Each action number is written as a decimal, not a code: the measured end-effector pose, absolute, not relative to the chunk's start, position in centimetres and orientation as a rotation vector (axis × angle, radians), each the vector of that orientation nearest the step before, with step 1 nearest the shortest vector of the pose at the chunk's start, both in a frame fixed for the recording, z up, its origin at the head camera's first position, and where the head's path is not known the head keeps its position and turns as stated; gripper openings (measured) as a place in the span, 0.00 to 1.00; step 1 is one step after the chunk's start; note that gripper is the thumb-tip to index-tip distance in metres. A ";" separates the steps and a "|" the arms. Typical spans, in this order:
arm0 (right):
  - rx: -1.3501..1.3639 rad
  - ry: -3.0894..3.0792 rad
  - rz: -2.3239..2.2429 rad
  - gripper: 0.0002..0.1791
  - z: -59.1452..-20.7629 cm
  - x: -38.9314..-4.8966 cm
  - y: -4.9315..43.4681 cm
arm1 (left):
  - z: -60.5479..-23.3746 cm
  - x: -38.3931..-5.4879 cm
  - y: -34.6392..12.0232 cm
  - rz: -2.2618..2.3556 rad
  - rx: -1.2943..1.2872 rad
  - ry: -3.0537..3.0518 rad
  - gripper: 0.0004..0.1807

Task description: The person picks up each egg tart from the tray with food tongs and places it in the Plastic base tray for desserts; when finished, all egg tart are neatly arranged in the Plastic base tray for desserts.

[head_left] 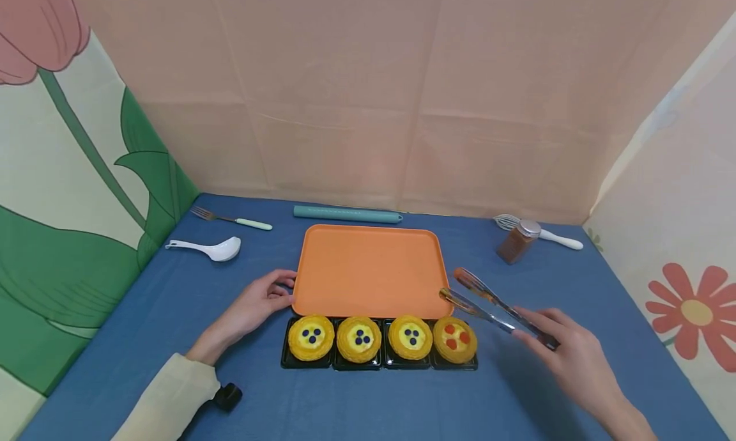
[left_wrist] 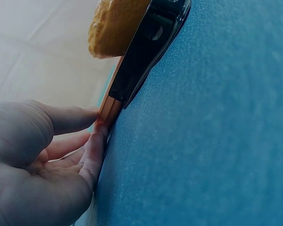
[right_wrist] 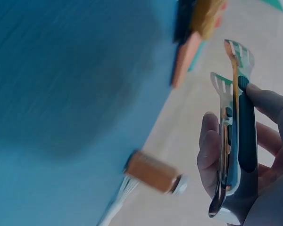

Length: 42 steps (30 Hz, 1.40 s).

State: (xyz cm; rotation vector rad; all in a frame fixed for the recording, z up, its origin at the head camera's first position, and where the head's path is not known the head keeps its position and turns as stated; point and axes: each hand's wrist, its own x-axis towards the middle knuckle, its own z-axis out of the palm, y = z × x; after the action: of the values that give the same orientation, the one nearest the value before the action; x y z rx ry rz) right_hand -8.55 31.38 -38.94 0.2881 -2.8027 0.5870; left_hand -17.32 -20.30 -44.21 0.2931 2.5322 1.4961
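Note:
My left hand (head_left: 260,303) pinches the left edge of an orange tray (head_left: 374,268) between thumb and fingers; the left wrist view shows thumb above and fingertips below the rim. In my right hand (head_left: 575,358) is a pair of metal tongs (head_left: 500,307) with dark grips, its tips parted and held over the tray's right side with nothing between them. Along the tray's near edge sits a row of black plastic cups (head_left: 306,363) holding egg tarts. Most tarts (head_left: 310,337) carry dark blue berries; the rightmost tart (head_left: 455,340) has red pieces on top.
A teal rolling pin (head_left: 347,215) lies behind the tray. At the left are a fork (head_left: 230,218) and a white ladle (head_left: 209,248). At the back right, a jar of brown powder (head_left: 518,241) stands by a white-handled whisk (head_left: 560,238). Fabric walls border the blue table.

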 end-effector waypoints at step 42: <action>0.222 -2.992 0.377 0.25 -42.6 -12.2 38.8 | -44.1 -17.0 -20.2 1.496 0.285 2.515 0.26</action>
State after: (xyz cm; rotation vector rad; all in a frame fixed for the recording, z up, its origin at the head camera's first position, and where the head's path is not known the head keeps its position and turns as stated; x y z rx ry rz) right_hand -12.17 38.79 -42.55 0.2218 -2.9916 0.3772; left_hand -17.01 -20.20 -44.12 0.2847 2.5152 1.4965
